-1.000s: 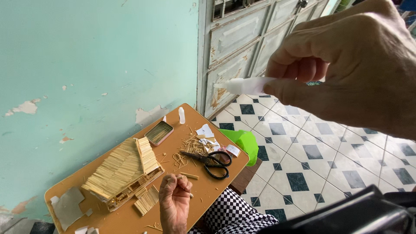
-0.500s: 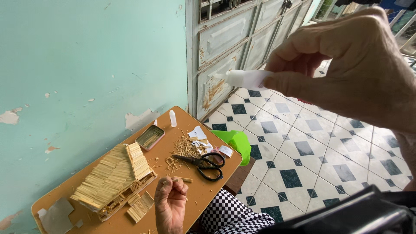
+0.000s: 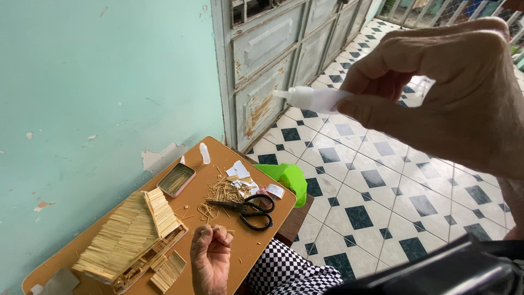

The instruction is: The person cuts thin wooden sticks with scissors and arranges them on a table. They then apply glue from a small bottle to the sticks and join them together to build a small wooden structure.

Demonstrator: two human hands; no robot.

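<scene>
My right hand [image 3: 442,98] is raised close to the camera and grips a small white glue bottle [image 3: 311,98], its nozzle pointing left. My left hand [image 3: 210,259] rests low on the brown table [image 3: 245,240], fingers curled around a thin wooden stick. Just left of that hand stands a model house [image 3: 134,235] built of small wooden sticks. Black scissors [image 3: 248,207] lie on the table to the right of the hand, beside a loose pile of sticks [image 3: 221,191].
A metal tin [image 3: 176,179] with sticks and a second small white bottle [image 3: 204,153] sit at the table's far side. A green object [image 3: 286,177] hangs at the table's right edge. Teal wall on the left, grey door behind, chequered tile floor on the right.
My right hand with the glue bottle has shifted slightly lower and right in view. The view has swung so the table sits a little further left. My left hand stays on the table.
</scene>
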